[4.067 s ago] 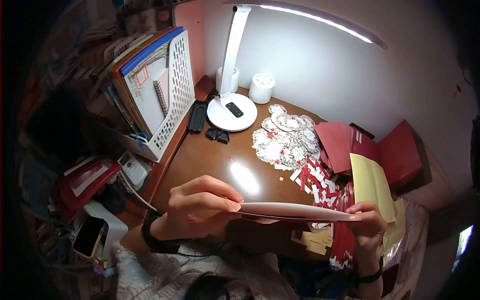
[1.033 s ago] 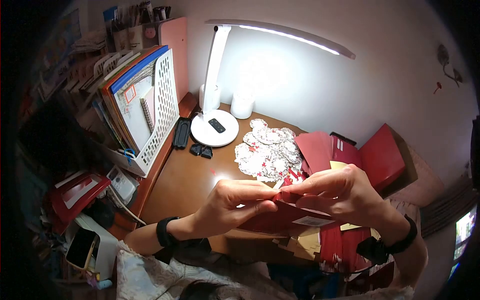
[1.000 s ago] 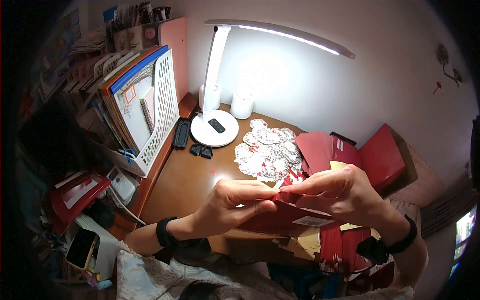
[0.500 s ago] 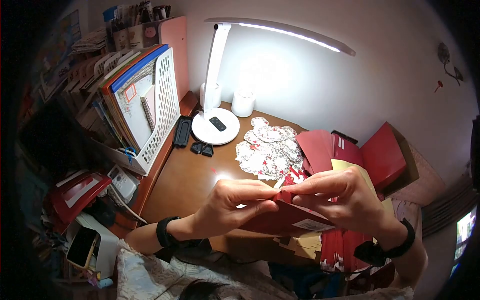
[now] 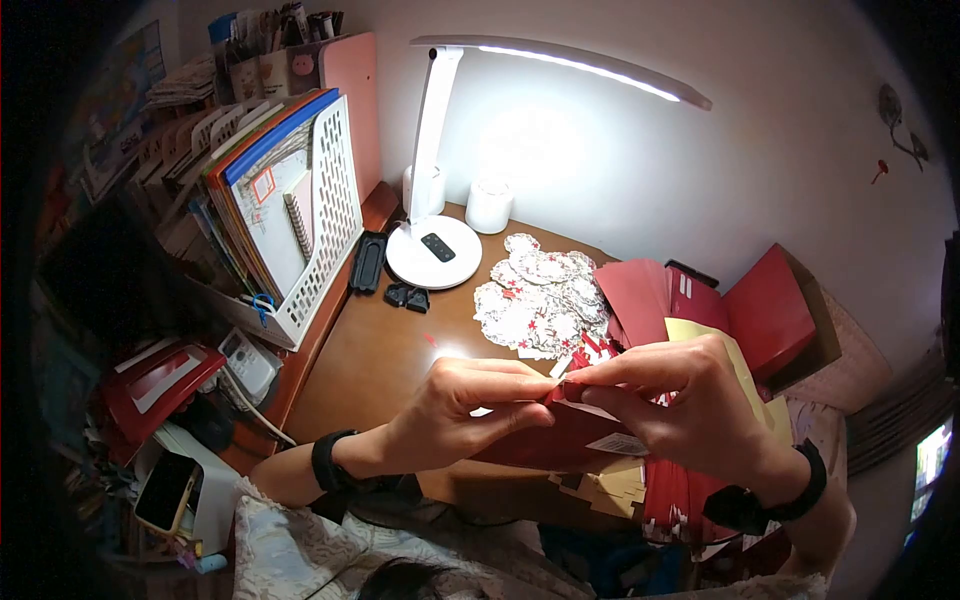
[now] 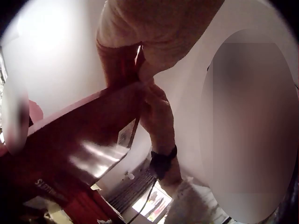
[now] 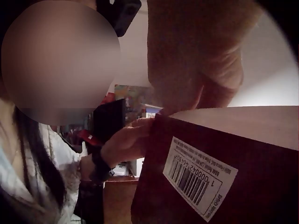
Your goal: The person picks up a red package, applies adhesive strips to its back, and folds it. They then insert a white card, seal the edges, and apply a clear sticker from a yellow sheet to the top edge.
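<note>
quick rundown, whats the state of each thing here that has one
red card: held up off the desk, pinched at its top edge by both hands
left hand: pinching the card
right hand: pinching the card
lamp: on
phone: screen dark
paper cutouts: piled on the desk

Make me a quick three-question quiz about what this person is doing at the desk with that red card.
1. True or false: both hands pinch the red card.
2. What sticker shows on the red card?
A. barcode label
B. smiley face
C. postage stamp
3. What lights the desk?

Key:
1. True: left hand and right hand pinch its top edge.
2. A, the barcode label.
3. The white desk lamp.
</note>
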`<state>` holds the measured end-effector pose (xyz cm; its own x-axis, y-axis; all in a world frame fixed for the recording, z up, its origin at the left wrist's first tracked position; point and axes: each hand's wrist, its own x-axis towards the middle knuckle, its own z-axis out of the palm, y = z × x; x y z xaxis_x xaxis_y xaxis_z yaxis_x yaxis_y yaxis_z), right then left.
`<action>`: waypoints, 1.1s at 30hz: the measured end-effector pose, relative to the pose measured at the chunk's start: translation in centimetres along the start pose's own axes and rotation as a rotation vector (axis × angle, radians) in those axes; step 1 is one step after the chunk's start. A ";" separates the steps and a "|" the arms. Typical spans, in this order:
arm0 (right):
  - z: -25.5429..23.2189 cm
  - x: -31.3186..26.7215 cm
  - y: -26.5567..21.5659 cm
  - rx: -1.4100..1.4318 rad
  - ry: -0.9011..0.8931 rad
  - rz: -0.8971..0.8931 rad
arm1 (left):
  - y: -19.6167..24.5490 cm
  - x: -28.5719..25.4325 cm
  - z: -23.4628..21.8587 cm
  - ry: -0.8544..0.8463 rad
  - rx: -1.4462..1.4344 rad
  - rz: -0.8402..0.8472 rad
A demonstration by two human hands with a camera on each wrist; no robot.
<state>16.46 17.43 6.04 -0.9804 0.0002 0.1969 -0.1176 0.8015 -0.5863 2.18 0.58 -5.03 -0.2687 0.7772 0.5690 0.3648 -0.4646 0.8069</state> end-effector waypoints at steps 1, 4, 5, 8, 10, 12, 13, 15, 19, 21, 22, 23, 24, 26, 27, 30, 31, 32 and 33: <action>0.2 0.0 0.1 0.005 0.027 -0.015 | -0.1 0.0 0.0 -0.001 -0.009 0.001; 1.0 -0.3 0.4 -0.053 0.087 -0.082 | -0.1 -0.2 0.1 0.003 0.001 -0.011; 1.0 -0.3 0.5 -0.120 0.121 -0.138 | 0.0 0.0 0.0 0.009 0.023 -0.018; 1.4 -0.7 0.6 -0.206 0.129 -0.176 | 0.1 0.1 0.2 0.037 0.068 0.021; 1.4 -0.8 0.7 -0.258 0.128 -0.223 | 0.0 -0.2 0.5 0.069 0.045 -0.012; 1.5 -0.8 0.6 -0.311 0.127 -0.270 | 0.1 -0.5 0.8 0.099 0.020 -0.044; 1.4 -0.9 0.5 -0.316 0.116 -0.261 | 0.2 -0.6 1.0 0.129 -0.025 -0.063; 1.4 -0.8 0.1 -0.317 0.104 -0.253 | 0.3 -0.6 1.3 0.159 -0.067 -0.086; 2.0 -0.4 -0.2 -0.175 0.129 -0.125 | 0.4 -0.3 1.0 0.167 -0.029 -0.020; 2.0 -0.3 -0.1 -0.038 0.138 -0.064 | 0.5 -0.3 0.6 0.105 0.068 0.038; 1.9 -0.3 0.0 -0.023 0.110 -0.052 | 0.6 -0.3 0.4 0.107 0.081 0.026; 1.7 -0.3 0.1 -0.010 0.083 -0.043 | 0.7 -0.3 0.3 0.109 0.095 0.016; 1.6 -0.4 0.1 -0.010 0.084 -0.043 | 0.6 -0.4 0.3 0.127 0.073 0.006; 1.3 -0.6 0.3 0.051 0.057 0.018 | 0.8 -0.3 0.0 0.123 0.077 0.002; 1.0 -0.7 0.4 0.052 0.056 0.019 | 0.9 -0.3 -0.1 0.120 0.079 0.000; 0.0 -0.7 0.7 0.020 -0.060 -0.017 | 0.8 -0.5 -0.3 0.128 0.050 -0.012; -0.2 -0.8 0.6 0.108 -0.110 0.083 | 0.8 -0.7 -0.4 0.126 0.035 -0.026; -0.4 -0.8 0.6 0.195 -0.160 0.180 | 0.8 -0.7 -0.4 0.127 0.035 -0.027; -0.5 -0.8 0.8 0.195 -0.161 0.179 | 0.9 -0.7 -0.4 0.114 0.054 -0.019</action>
<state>17.22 18.39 5.83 -0.9989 0.0240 -0.0408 0.0464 0.6675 -0.7431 2.30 -0.57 -4.70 -0.3743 0.7309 0.5707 0.4055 -0.4244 0.8096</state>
